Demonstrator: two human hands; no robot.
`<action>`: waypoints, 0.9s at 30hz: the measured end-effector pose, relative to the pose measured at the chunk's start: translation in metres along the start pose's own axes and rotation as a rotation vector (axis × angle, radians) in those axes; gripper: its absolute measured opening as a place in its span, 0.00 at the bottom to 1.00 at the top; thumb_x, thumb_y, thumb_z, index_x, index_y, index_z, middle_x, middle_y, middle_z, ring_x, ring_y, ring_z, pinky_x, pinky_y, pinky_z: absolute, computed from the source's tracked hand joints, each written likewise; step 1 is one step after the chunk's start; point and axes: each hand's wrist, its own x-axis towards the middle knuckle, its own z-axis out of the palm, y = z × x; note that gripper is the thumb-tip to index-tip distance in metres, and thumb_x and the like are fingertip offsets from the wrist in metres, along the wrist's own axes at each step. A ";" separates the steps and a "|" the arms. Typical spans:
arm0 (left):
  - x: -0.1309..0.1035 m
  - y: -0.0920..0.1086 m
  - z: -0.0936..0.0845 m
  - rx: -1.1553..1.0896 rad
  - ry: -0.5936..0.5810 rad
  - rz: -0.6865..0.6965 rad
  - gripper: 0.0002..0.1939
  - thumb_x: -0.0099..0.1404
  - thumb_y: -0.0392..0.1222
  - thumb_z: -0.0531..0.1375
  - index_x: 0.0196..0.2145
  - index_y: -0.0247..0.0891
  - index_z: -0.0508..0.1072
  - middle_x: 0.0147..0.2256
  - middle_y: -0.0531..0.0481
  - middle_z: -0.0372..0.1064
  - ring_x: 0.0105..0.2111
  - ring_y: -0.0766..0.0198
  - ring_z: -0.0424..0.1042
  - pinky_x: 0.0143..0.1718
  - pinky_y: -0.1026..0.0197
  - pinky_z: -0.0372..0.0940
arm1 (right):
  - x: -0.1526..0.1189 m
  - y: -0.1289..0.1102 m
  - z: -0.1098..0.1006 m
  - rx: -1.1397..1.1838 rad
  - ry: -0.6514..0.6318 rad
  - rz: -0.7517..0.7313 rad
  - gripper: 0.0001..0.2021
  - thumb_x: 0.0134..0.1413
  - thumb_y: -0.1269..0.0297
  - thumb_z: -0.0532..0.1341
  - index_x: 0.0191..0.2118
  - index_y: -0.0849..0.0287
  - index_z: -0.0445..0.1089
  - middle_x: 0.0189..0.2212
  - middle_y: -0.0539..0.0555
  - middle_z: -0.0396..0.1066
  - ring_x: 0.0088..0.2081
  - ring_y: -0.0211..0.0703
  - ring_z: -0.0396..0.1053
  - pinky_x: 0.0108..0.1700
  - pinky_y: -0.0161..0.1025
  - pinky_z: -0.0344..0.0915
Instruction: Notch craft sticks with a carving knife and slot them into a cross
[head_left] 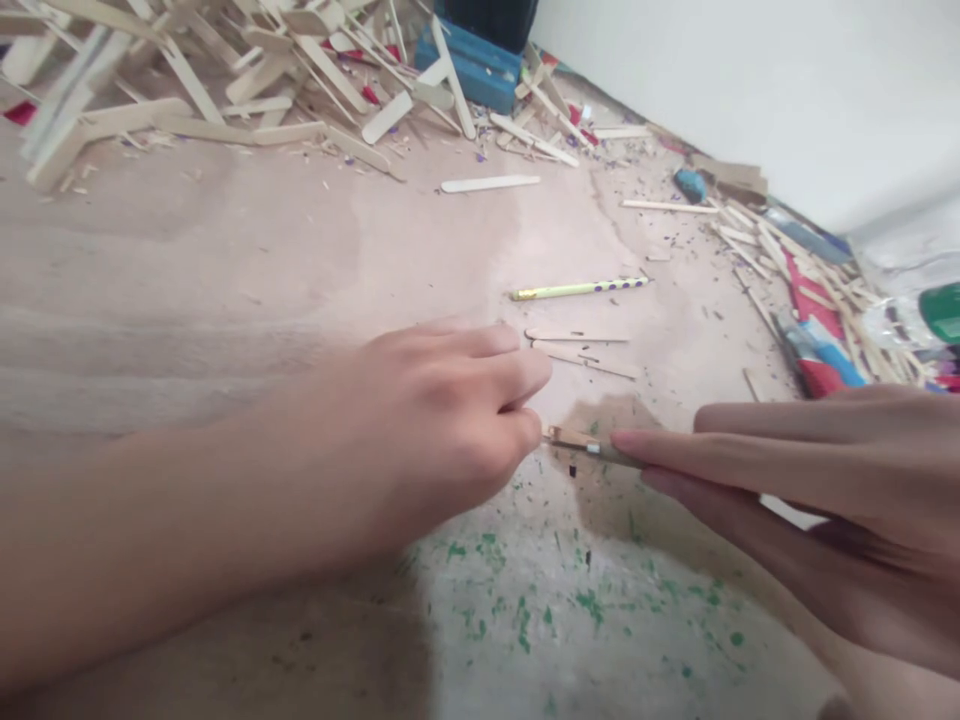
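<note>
1. Wooden strip [571, 437]: low over the worktable [262, 270], between the two hands, at the left fingertips.
2. Left hand [450, 420]: fingers curled, pinching the strip's end.
3. Right hand [825, 470]: fingers closed around a slim tool [621, 456], its tip along the strip.
4. Two slender sticks [581, 336]: just beyond the left fingertips.
5. Patterned pencil [577, 289]: farther out.
6. Stick pile [332, 73]: far left, beside a blue block [480, 68].

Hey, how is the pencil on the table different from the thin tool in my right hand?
The pencil lies loose on the table, while the tool is held in your right hand. The pencil is pale with dark spots; the tool has a darker handle and shiny band. The pencil shows full length; your hand hides part of the tool. Both are slender.
</note>
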 end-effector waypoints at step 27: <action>-0.001 0.006 -0.001 -0.108 -0.038 -0.123 0.18 0.78 0.27 0.53 0.30 0.38 0.73 0.34 0.49 0.69 0.36 0.59 0.67 0.36 0.53 0.62 | -0.027 0.034 0.051 0.136 0.186 -0.063 0.15 0.69 0.75 0.65 0.57 0.59 0.81 0.42 0.56 0.85 0.36 0.39 0.84 0.35 0.30 0.79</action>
